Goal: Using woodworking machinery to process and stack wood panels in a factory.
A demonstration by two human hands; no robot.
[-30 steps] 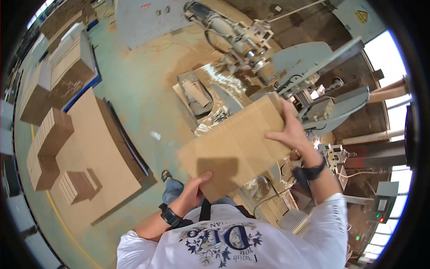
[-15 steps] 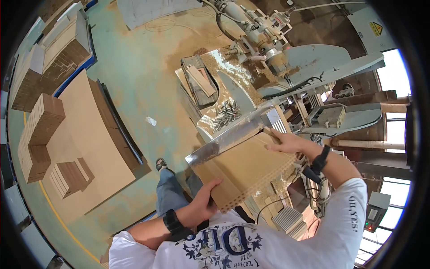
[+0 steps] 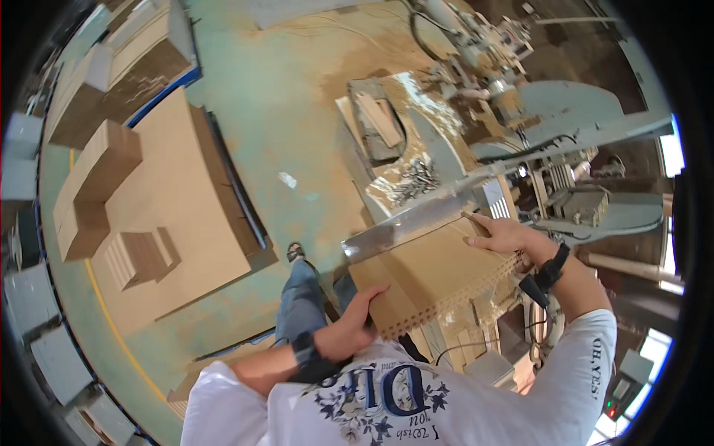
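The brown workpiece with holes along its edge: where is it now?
In the head view, the workpiece is right of centre, between the left hand and right hand, its far edge beside the metal strip.

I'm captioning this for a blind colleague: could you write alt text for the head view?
A person's left hand and right hand hold a tan workpiece, holes along its near edge, beside a metal strip. Machinery stands beyond; at left, stacked boards rest on a large sheet.

The board [image 3: 428, 275] partly hides the left hand [image 3: 352, 325], metal pieces [image 3: 419, 181] appear blurred, and a grey panel [image 3: 297, 9] is cut off above.
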